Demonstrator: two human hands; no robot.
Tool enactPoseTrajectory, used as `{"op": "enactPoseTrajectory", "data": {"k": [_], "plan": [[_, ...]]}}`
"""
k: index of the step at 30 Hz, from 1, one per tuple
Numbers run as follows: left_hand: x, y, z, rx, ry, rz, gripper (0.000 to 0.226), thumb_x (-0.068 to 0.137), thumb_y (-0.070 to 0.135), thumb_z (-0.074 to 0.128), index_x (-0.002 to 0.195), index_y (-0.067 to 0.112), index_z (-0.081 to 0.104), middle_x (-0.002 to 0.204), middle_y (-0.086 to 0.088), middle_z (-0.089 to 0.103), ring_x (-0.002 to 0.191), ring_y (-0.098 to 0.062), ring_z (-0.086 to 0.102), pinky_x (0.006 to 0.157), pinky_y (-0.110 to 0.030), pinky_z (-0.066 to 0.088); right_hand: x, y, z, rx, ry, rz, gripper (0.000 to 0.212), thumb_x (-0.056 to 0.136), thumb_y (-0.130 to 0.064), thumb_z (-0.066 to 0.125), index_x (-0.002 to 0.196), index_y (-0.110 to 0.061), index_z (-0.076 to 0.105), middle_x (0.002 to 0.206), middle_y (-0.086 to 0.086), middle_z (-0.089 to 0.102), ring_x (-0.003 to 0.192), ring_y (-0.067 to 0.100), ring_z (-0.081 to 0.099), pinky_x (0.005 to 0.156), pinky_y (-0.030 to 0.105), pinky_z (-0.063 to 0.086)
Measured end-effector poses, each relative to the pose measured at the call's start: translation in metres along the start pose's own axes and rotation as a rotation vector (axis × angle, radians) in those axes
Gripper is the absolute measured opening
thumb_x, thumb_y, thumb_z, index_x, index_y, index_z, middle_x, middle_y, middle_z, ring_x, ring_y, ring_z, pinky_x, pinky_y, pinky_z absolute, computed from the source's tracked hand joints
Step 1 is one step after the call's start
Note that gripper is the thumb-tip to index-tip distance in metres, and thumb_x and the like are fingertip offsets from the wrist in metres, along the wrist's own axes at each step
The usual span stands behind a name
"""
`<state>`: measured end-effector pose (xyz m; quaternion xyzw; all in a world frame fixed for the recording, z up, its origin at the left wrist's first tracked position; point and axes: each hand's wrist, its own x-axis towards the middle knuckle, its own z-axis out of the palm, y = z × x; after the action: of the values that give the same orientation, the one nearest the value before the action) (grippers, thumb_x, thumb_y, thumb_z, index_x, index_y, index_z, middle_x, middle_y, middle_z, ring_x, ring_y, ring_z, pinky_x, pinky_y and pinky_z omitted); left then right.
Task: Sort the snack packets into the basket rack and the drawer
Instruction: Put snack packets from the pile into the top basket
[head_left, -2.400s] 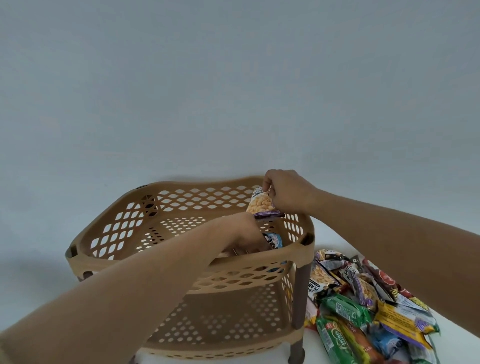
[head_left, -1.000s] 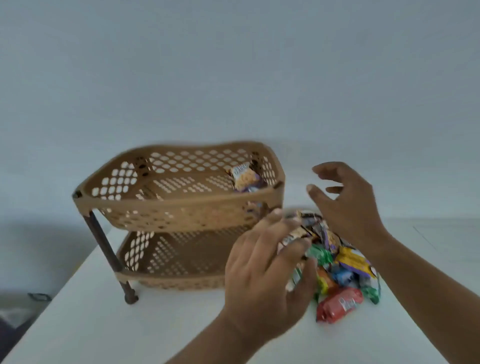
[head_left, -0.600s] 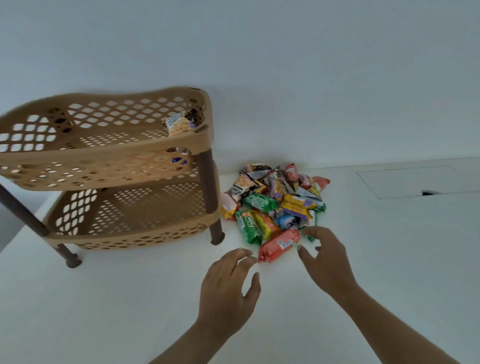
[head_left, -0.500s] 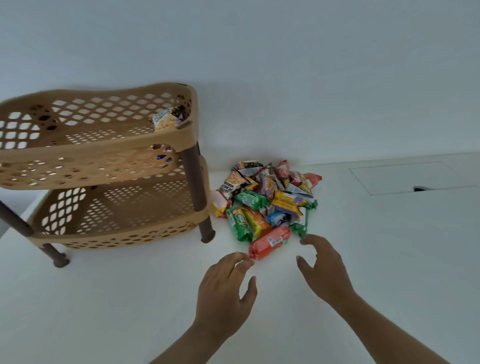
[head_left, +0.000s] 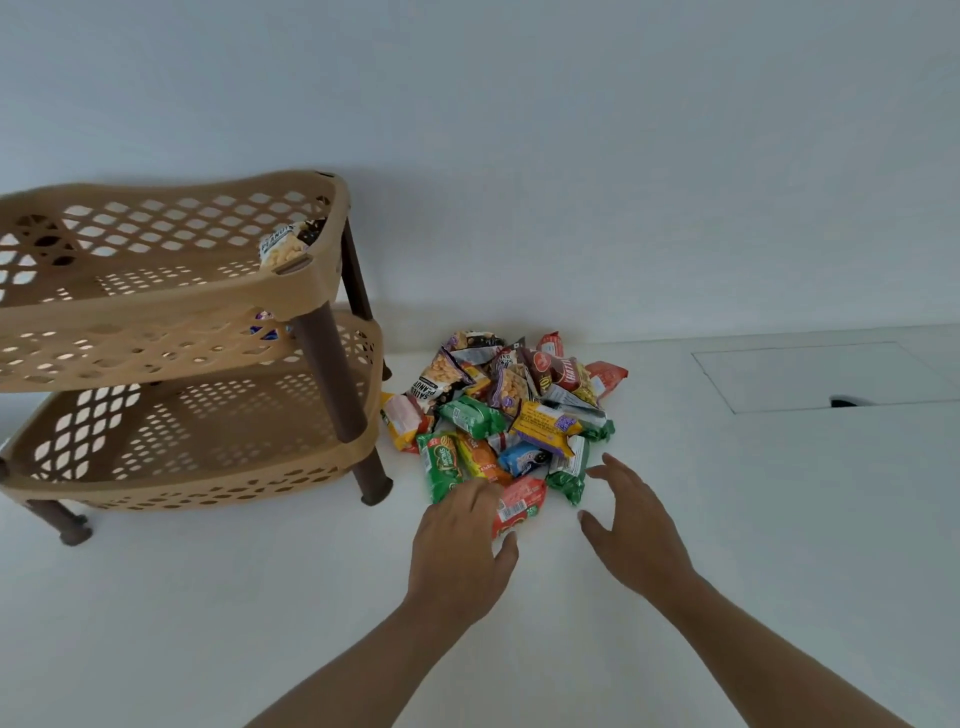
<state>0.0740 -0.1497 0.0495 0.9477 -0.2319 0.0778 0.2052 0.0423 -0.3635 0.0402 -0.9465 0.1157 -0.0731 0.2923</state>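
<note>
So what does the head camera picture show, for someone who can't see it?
Two bare hands, left hand and right hand, reach open toward a pile of snack packets on a white table. A tan two-tier basket rack stands left, holding a peanut packet.

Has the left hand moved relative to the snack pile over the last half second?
Yes. The left hand has advanced toward the snack pile; its fingertips now overlap the red packet at the pile's near edge.

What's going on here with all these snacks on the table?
A person is sorting a heap of colourful snack packets on a white table. Both hands are open; the left hand is over a red packet and the right hand is beside it. A peanut packet sits in the tan plastic two-tier basket rack's top tier.
</note>
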Motion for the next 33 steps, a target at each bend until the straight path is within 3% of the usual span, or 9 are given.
{"op": "enactPoseTrajectory", "data": {"k": [4,8,11,14,17,19,23,27,33], "plan": [[0.035,0.009,0.005,0.016,0.065,0.047,0.048,0.078,0.039,0.070,0.120,0.019,0.058,0.118,0.001,0.061,0.105,-0.020,0.060,0.084,-0.032,0.050,0.044,-0.002,-0.013,0.052,0.075,-0.037,0.055,0.083,-0.024,0.071,0.133,-0.020,0.050,0.148,0.000,0.044,0.133,0.021,0.043,0.104,0.031,0.034],[0.078,0.021,0.007,-0.008,0.051,0.053,0.052,0.086,0.043,0.062,0.131,0.017,0.051,0.132,-0.001,0.054,0.121,-0.021,0.052,0.095,-0.037,0.044,0.090,-0.004,-0.022,0.041,0.080,-0.055,0.054,0.084,-0.024,0.069,0.133,-0.018,0.049,0.146,0.003,0.045,0.131,0.023,0.045,0.103,0.035,0.036],[0.105,0.027,0.013,0.020,-0.019,0.052,0.064,0.087,0.046,0.062,0.141,0.019,0.041,0.144,0.000,0.045,0.133,-0.020,0.040,0.104,-0.038,0.038,0.119,-0.005,-0.028,0.068,0.085,-0.060,0.052,0.082,-0.017,0.068,0.131,-0.019,0.048,0.137,0.002,0.052,0.115,0.020,0.053,0.092,0.030,0.039],[0.121,0.029,0.018,0.045,-0.062,0.074,0.071,0.082,0.038,0.071,0.143,0.021,0.038,0.147,0.001,0.042,0.135,-0.021,0.038,0.104,-0.039,0.038,0.141,-0.004,-0.030,0.118,0.101,-0.011,0.052,0.084,-0.015,0.067,0.132,-0.019,0.049,0.134,0.002,0.055,0.099,0.015,0.054,0.088,0.028,0.039],[0.129,0.029,0.026,0.079,-0.098,0.137,0.075,0.077,0.021,0.078,0.142,0.023,0.041,0.148,-0.001,0.041,0.137,-0.023,0.036,0.104,-0.040,0.038,0.155,-0.001,-0.028,0.099,0.087,0.017,0.060,0.083,-0.014,0.068,0.138,-0.016,0.045,0.139,0.005,0.052,0.118,0.022,0.052,0.099,0.034,0.041],[0.132,0.028,0.028,0.111,-0.108,0.181,0.074,0.077,0.012,0.077,0.143,0.023,0.043,0.150,-0.004,0.040,0.139,-0.024,0.034,0.107,-0.039,0.036,0.161,0.002,-0.027,0.056,0.067,0.030,0.059,0.082,-0.016,0.070,0.137,-0.015,0.047,0.137,0.007,0.054,0.121,0.026,0.052,0.099,0.038,0.043],[0.136,0.025,0.024,0.158,-0.099,0.268,0.061,0.082,0.010,0.071,0.138,0.022,0.051,0.148,-0.007,0.043,0.137,-0.027,0.037,0.106,-0.045,0.036,0.166,0.008,-0.019,0.061,0.059,0.109,0.050,0.078,-0.024,0.076,0.124,-0.024,0.057,0.118,0.005,0.067,0.098,0.024,0.064,0.083,0.033,0.051],[0.136,0.022,0.013,0.115,-0.030,0.295,0.051,0.086,0.023,0.072,0.134,0.020,0.056,0.140,-0.002,0.052,0.129,-0.023,0.046,0.104,-0.041,0.038,0.167,0.012,-0.011,0.070,0.084,0.201,0.051,0.078,-0.029,0.076,0.124,-0.012,0.063,0.112,0.006,0.071,0.100,0.024,0.066,0.089,0.036,0.051],[0.126,0.026,-0.012,-0.132,0.071,0.198,0.053,0.086,0.037,0.071,0.132,0.019,0.053,0.129,0.002,0.061,0.118,-0.016,0.056,0.097,-0.033,0.046,0.164,0.007,-0.016,0.108,0.177,0.171,0.014,0.081,-0.019,0.071,0.094,-0.017,0.077,0.070,0.000,0.070,0.069,0.018,0.063,0.069,0.022,0.043]]}}
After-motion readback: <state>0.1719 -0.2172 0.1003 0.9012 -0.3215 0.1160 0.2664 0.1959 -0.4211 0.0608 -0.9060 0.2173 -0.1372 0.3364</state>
